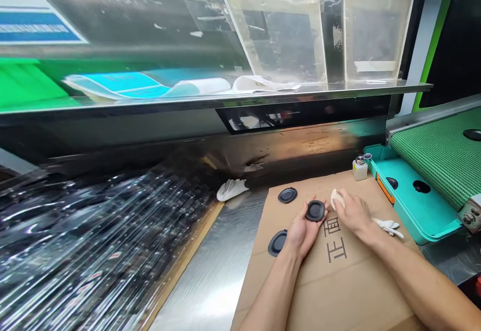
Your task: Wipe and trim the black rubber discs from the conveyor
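Observation:
In my left hand [300,233] lies a round black disc-shaped part [315,211] with a raised rim, held by its edge over the cardboard sheet [361,281]. My right hand [353,213], just to its right, pinches a small off-white pad [337,199] that looks like a piece of cloth or sponge; it is apart from the disc. Two similar black discs rest on the cardboard, one beyond my left hand [287,195] and another beside my left wrist [277,243], which partly covers it.
A pump bottle [359,168] stands at the cardboard's far edge. To the right, a teal tray [409,206] holds dark discs beneath a green conveyor belt [439,145]. White gloves [233,189] lie left and right. Clear-wrapped dark parts [93,251] fill the left side. A metal shelf [263,95] overhangs.

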`<state>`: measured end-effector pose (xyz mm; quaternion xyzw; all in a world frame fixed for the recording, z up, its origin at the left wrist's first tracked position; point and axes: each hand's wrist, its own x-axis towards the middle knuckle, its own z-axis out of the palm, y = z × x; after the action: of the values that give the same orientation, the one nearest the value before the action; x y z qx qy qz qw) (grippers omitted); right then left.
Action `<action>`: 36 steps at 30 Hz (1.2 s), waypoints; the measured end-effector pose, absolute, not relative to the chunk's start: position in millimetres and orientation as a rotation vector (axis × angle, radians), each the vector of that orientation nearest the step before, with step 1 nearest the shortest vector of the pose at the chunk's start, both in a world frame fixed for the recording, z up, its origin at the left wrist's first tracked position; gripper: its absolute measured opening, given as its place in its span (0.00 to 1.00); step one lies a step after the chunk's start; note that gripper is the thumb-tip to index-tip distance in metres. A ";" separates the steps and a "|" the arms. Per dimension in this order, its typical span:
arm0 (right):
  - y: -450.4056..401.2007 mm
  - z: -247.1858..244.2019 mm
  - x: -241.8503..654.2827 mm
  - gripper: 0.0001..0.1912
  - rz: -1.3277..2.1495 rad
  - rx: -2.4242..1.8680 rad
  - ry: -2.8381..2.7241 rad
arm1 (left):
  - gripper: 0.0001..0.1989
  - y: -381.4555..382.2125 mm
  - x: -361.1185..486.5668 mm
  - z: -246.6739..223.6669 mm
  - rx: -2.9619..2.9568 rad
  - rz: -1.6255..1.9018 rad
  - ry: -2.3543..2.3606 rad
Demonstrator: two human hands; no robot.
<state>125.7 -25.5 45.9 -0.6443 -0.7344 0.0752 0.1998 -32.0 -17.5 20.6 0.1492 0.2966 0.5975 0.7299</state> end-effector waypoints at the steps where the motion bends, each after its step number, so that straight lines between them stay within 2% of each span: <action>1: -22.9 50.7 134.9 0.18 0.164 -1.792 -2.027 | 0.14 -18.0 -34.6 24.2 0.323 1.330 0.652; 3: -20.7 61.9 154.9 0.19 0.053 -1.766 -2.029 | 0.14 -20.2 -40.4 30.8 0.278 1.306 0.649; 5: -21.9 72.8 175.2 0.17 -0.022 -1.803 -2.088 | 0.20 -22.8 -47.0 35.3 0.197 1.221 0.651; 8: -23.8 82.5 200.4 0.15 0.156 -2.003 -2.274 | 0.28 -25.1 -56.5 37.8 0.094 1.089 0.651; 12: -20.3 78.7 211.7 0.08 0.300 -2.074 -2.442 | 0.30 -26.3 -62.8 39.5 0.043 1.044 0.645; 17: -21.1 78.1 193.9 0.07 0.675 -1.595 -2.496 | 0.32 -28.8 -60.7 44.0 0.044 1.027 0.671; 19: -25.4 81.7 181.1 0.07 0.723 -1.393 -2.421 | 0.34 -29.8 -58.4 44.2 0.064 1.024 0.681; 23: -31.9 79.2 152.4 0.10 0.608 -1.172 -2.227 | 0.35 -32.7 -47.6 38.9 0.201 1.022 0.742; 27: -31.2 59.6 132.3 0.10 0.387 -1.075 -2.196 | 0.30 -39.8 -27.2 30.7 0.437 0.976 0.716; 32: -28.3 41.5 126.6 0.13 0.216 -1.111 -2.300 | 0.27 -48.6 -9.7 26.1 0.602 1.058 0.813; 36: -28.5 41.1 128.1 0.12 0.125 -1.204 -2.380 | 0.28 -48.7 -8.5 23.9 0.639 1.068 0.847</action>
<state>128.1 -28.5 41.1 -0.4385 -0.8667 0.0456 0.2335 -8.5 -48.7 23.9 0.2901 0.3848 0.4851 0.7297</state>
